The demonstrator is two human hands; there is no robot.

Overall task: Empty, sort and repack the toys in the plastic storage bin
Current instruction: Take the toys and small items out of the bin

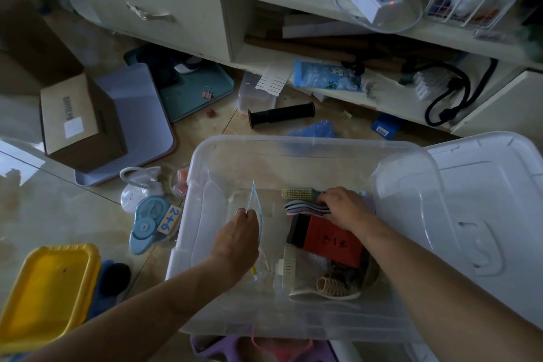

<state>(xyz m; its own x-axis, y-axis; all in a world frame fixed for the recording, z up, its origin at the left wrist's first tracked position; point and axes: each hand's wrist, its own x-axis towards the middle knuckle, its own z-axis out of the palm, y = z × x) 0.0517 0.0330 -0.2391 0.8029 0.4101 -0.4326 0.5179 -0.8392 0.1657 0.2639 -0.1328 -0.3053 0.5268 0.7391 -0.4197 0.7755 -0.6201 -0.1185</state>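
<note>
Two hands work inside the clear plastic storage bin [293, 150], which sits on the floor at the centre of view with its lid [484, 200] lying at 3 o'clock. My left hand [235, 239] pinches the corner of a thin transparent bag [255, 206], which stands on edge at the bin's middle. My right hand [343, 206] is curled down over a striped, folded item [302, 209] at about 1 o'clock within the bin; whether the fingers have closed on it I cannot tell. Just beyond it lies a small brush [295, 192]; just nearer lies a red box [326, 239], and at 5 o'clock a ribbed cream piece [329, 286].

Risks, as I judge them: the bag is held only at a corner and could slip or spill whatever it contains; lifting the striped item could drag the brush, which touches it. Toys already out, such as the blue toy [147, 223] at 9 o'clock beside the bin, crowd the floor and could mix with unrelated clutter.

Hard to make out: the bag's contents, the handwriting on the red box, and the dark items under the box. The yellow tray [50, 297] at 8 o'clock is cut off by the frame, as is a purple object [211, 347] at 6 o'clock beneath the bin's near wall.
</note>
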